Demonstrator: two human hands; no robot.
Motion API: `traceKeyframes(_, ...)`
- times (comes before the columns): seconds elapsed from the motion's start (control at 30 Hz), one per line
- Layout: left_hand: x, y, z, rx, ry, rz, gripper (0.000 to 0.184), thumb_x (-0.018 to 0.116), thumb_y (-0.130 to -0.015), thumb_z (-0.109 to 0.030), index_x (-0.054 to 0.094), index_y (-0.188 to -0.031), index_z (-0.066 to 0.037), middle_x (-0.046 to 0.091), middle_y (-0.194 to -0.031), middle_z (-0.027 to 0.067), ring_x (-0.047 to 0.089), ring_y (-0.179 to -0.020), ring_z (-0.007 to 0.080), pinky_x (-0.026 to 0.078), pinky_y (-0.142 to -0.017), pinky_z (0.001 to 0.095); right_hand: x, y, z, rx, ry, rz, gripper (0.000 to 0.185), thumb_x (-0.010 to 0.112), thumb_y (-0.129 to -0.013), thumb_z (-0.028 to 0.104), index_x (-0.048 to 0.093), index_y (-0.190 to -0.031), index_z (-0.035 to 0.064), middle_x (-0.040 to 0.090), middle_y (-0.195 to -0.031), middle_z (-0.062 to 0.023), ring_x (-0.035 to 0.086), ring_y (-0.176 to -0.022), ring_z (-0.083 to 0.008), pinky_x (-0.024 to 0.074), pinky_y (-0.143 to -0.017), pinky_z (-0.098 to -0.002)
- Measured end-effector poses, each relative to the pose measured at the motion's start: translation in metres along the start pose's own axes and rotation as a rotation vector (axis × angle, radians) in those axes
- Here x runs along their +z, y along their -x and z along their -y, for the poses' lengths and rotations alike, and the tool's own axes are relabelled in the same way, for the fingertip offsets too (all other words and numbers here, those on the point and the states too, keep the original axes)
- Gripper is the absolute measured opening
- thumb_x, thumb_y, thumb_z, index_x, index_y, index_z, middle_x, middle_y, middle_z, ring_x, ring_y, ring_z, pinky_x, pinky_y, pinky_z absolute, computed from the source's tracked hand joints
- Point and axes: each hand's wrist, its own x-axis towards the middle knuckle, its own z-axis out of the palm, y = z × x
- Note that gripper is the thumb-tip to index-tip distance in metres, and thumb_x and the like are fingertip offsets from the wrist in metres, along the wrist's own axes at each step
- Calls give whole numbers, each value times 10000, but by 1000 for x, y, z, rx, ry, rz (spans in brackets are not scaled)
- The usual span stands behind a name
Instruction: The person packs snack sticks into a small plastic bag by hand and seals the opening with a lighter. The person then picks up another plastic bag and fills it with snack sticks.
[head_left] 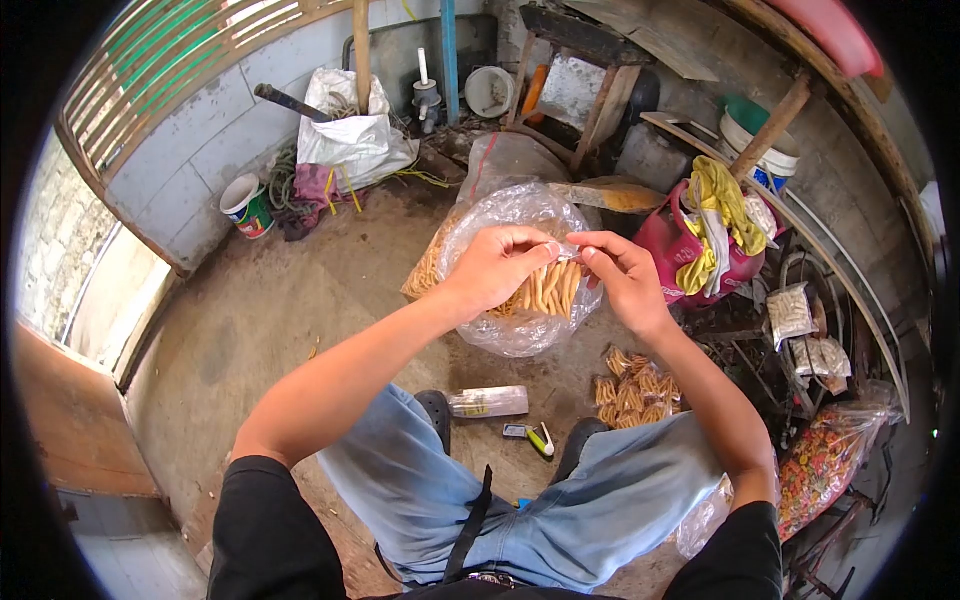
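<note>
My left hand (502,268) and my right hand (622,275) pinch the top edge of a small clear bag (550,288) filled with tan stick snacks. The fingertips of both hands nearly meet at its mouth. Beneath them stands a large clear plastic bag (518,342) holding more of the sticks. Filled small packets (635,388) lie in a pile on the floor by my right leg. Between my feet are a stack of clear plastic bags (489,402) and a green-and-white tool (541,440), perhaps a stapler, beside a small box (517,431).
A pink container (735,270) with yellow cloth stands at the right, near hanging packets (791,312) and a bag of colourful snacks (825,470). A white sack (350,140) and a paint bucket (247,206) are by the left wall. A wooden stand (590,75) is at the back.
</note>
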Motion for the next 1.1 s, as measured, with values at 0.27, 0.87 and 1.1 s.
traceKeyframes(0.27, 1, 1, 5, 187, -282, -3, 196, 582, -924, -137, 650, -1004, 28, 660, -887, 22, 581, -797, 49, 477, -705, 220, 4, -2, 0, 184, -64, 18, 175, 683, -852, 124, 673, -985, 11, 659, -853, -7, 541, -753, -41, 448, -678, -211)
traceKeyframes(0.87, 3, -1, 5, 74, -135, 10, 117, 630, -875, -95, 654, -952, -10, 661, -869, 20, 595, -801, 61, 478, -706, 219, 6, -2, -5, 149, -41, 2, 136, 662, -870, 149, 656, -924, 24, 632, -816, 19, 529, -755, -36, 426, -663, -199)
traceKeyframes(1.1, 5, 1, 5, 98, -150, -16, 138, 622, -854, -99, 666, -905, 21, 660, -781, 41, 586, -711, 72, 468, -628, 237, 8, 0, -7, 62, 61, 0, 141, 655, -865, 118, 664, -965, 20, 670, -871, -8, 574, -749, -37, 462, -654, -202)
